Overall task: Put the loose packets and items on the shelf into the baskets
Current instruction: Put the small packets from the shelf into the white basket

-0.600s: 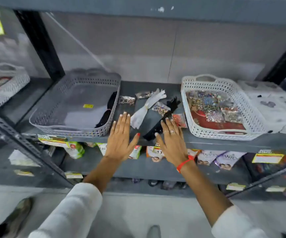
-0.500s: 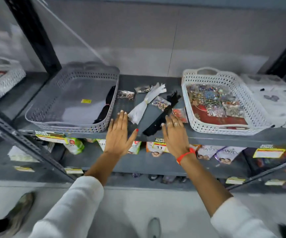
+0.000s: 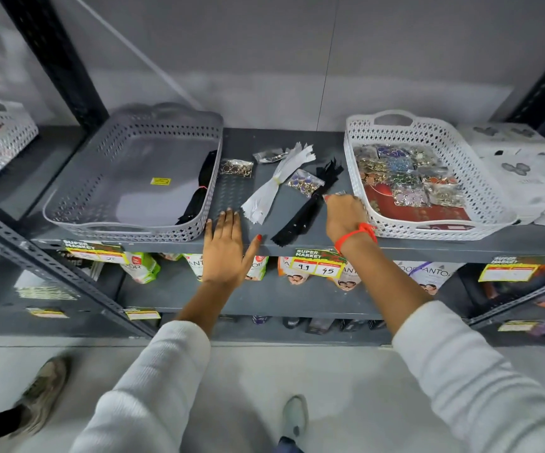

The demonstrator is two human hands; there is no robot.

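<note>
On the grey shelf (image 3: 297, 142) a grey basket (image 3: 78, 210) stands left with a black zipper bundle (image 3: 199, 191) along its right side. A white basket (image 3: 493, 204) on the right holds several shiny packets. Between them lie a white zipper bundle (image 3: 274, 188), a black zipper bundle (image 3: 300, 214), and three small clear packets (image 3: 237, 167) (image 3: 269, 156) (image 3: 305, 183). My left hand (image 3: 225, 250) rests flat and open on the shelf's front edge. My right hand (image 3: 344, 214) is curled beside the white basket, fingers pinched on a small packet (image 3: 338, 194) that is mostly hidden.
Another white basket (image 3: 0, 138) sits on the neighbouring shelf at far left. White cards with buttons (image 3: 523, 168) lie right of the white basket. Price labels (image 3: 318, 263) hang on the shelf edge, with product pouches (image 3: 140, 268) on the lower shelf. Black uprights frame the bay.
My right hand went from flat over the black zippers to the right and closed on a small packet by the white basket. My left hand stayed flat at the shelf edge.
</note>
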